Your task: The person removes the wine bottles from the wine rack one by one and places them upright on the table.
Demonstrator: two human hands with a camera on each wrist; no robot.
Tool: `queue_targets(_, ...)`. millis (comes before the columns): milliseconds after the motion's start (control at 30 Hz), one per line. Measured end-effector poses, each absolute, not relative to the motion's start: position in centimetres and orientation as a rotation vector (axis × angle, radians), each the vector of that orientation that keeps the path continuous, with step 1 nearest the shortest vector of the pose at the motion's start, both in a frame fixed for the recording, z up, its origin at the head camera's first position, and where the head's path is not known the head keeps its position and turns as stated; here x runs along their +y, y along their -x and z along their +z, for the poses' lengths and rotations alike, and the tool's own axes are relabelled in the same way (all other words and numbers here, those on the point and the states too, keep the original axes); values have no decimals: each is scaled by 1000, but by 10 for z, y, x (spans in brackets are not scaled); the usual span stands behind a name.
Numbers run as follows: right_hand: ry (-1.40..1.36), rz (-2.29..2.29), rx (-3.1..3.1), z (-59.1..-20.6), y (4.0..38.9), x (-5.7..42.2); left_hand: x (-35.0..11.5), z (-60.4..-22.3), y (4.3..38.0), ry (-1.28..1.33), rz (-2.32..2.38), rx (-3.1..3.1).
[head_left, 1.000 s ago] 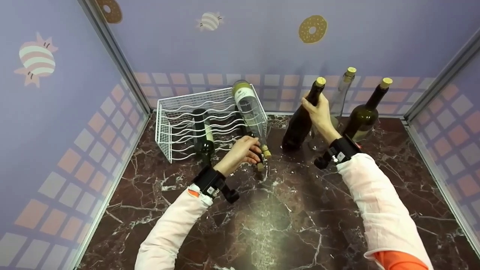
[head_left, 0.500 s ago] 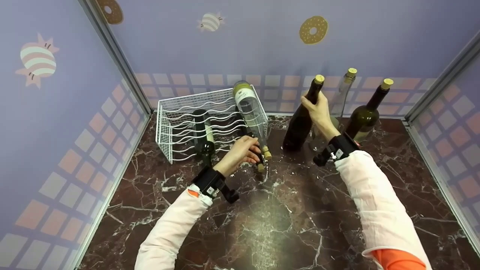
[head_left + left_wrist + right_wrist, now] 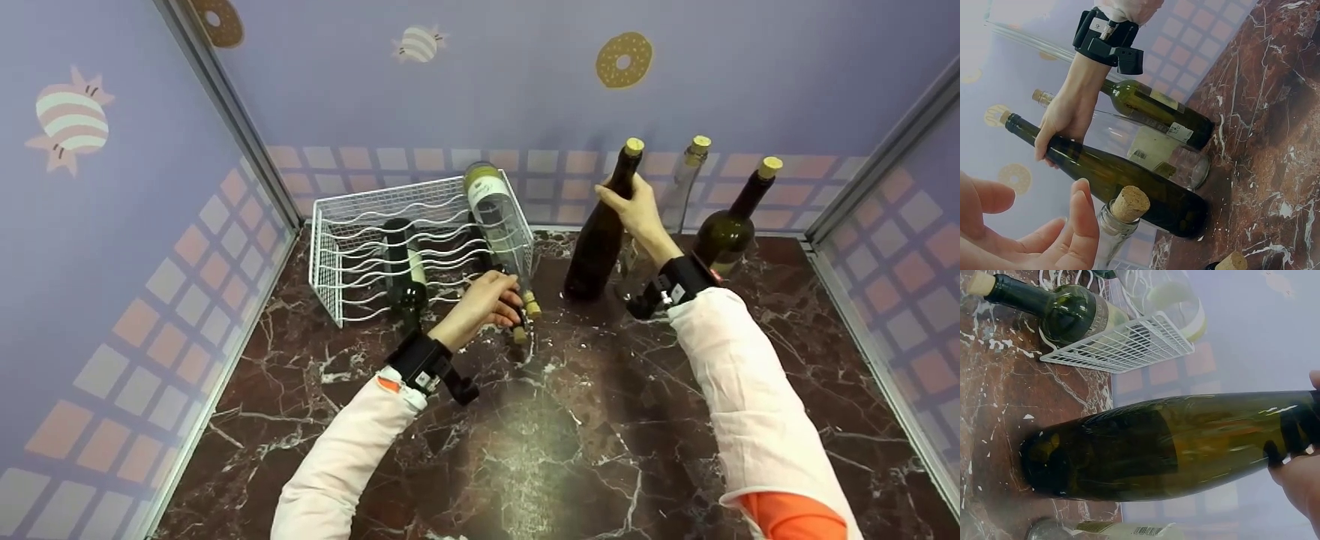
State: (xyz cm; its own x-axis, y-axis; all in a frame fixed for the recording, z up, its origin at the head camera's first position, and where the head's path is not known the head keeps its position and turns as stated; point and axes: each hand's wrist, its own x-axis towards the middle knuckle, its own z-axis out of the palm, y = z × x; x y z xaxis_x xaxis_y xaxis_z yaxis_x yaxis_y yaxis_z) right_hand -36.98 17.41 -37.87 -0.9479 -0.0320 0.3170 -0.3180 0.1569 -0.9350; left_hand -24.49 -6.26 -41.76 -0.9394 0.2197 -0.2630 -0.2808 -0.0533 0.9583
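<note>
My right hand [image 3: 637,212] grips a dark green wine bottle [image 3: 596,251] around its neck. The bottle leans a little, its cork [image 3: 634,146] up and its base at the table. My left hand [image 3: 484,304] hovers by the front right of a white wire wine rack [image 3: 328,262], fingers loosely bent. In the left wrist view its thumb and fingers [image 3: 1085,225] are spread apart with nothing between them, right beside the corked neck of a clear bottle [image 3: 1111,230]. That clear bottle lies across the rack top; a darker bottle [image 3: 517,319] lies below it, partly hidden by the hand.
Another dark bottle [image 3: 405,259] lies in the rack's left half. Behind and right of my right hand stand a clear corked bottle [image 3: 684,184] and a dark green one [image 3: 726,232]. Patterned panels [image 3: 465,75] enclose the marbled table [image 3: 600,450] on the back and sides.
My right hand has tipped the dark bottle slightly more upright, its neck shifting a little left and up in the head view. The left hand has stayed in place.
</note>
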Motion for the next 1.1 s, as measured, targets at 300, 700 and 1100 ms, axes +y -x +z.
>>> queue_targets(300,-241,1794,-2294,-389,389,179,-64,-422,246,68,2059,1880)
queue_targets(700,-206,1680,-2351,-399,402,181,-69,-422,251,100,2063,1892)
queue_targets(1100,-266,1630,-2452,-392,389,180,-79,-422,262,146,2074,1936)
